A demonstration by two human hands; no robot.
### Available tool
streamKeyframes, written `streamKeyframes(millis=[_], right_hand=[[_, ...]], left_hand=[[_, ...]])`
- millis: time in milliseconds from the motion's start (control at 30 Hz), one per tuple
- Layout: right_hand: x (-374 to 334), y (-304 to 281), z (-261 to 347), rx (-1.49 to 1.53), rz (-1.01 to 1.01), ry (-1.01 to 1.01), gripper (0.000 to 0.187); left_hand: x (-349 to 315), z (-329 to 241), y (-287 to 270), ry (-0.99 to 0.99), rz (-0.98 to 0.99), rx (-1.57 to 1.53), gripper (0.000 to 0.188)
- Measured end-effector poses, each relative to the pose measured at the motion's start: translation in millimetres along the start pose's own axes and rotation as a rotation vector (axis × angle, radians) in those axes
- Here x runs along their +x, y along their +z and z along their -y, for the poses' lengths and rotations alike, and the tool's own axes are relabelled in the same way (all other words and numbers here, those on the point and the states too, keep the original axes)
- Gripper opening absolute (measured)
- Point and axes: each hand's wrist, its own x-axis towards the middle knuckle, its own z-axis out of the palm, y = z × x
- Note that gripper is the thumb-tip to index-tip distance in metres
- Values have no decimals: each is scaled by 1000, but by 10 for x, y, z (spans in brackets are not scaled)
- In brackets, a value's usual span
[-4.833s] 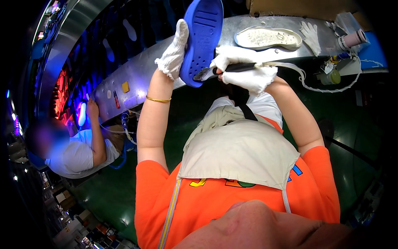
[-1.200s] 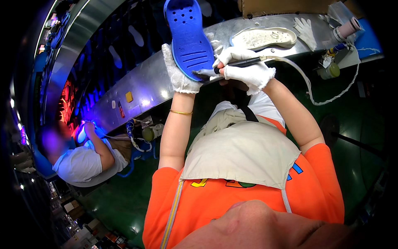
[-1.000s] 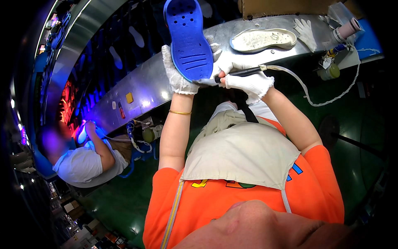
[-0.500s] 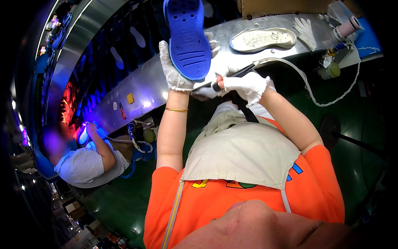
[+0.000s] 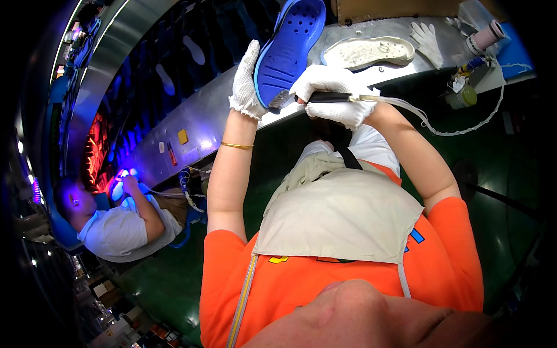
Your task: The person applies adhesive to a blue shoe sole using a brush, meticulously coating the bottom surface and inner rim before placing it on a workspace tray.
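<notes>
A blue clog [image 5: 288, 55] with a row of holes at its toe is held up at the bench in my gloved left hand [image 5: 248, 84]. Its tilted inside face shows, heel toward me. Most of the left fingers are hidden behind the clog. My gloved right hand [image 5: 336, 95] is closed round a black-handled brush [image 5: 329, 97] with a clear hose [image 5: 409, 107] running off its back end. What looks like the brush's bristles is at the clog's heel. Just beyond the right hand, a white shoe bottom [image 5: 369, 53] lies on the bench.
The metal bench [image 5: 209, 104] curves across, with a spare white glove [image 5: 426, 43], a pink spool [image 5: 486, 37] and a cardboard box [image 5: 394, 8] toward the right. Beyond it, a dark conveyor carries pale soles [image 5: 165, 79]. A co-worker [image 5: 125, 223] sits at the left.
The clog has shifted right and turned, toe now leaning right. My right hand has rolled over round the brush, and the brush end is now at the clog's heel.
</notes>
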Motion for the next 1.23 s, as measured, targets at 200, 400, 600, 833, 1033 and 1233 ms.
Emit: streamKeyframes(millis=[200,400,600,833,1033,1233], right_hand=[[105,-122,110,10,187,422,14],[194,-186,278,245,114,550,12],[150,-225,12,-18,249,559,12],[130,-369,-57,-180,213,312,18],[101,-660,130,-273,273,446,21],[84,-242,216,9,-67,282,16]], left_hand=[[54,-38,-18,-97,-83,223,46],[52,-49,50,-152,-132,321,42],[33,-79,42,-261,-103,400,37],[13,-71,115,-354,-83,431,42],[34,-73,-76,-343,-118,358,46],[-50,159,-133,-26,29,-163,61]])
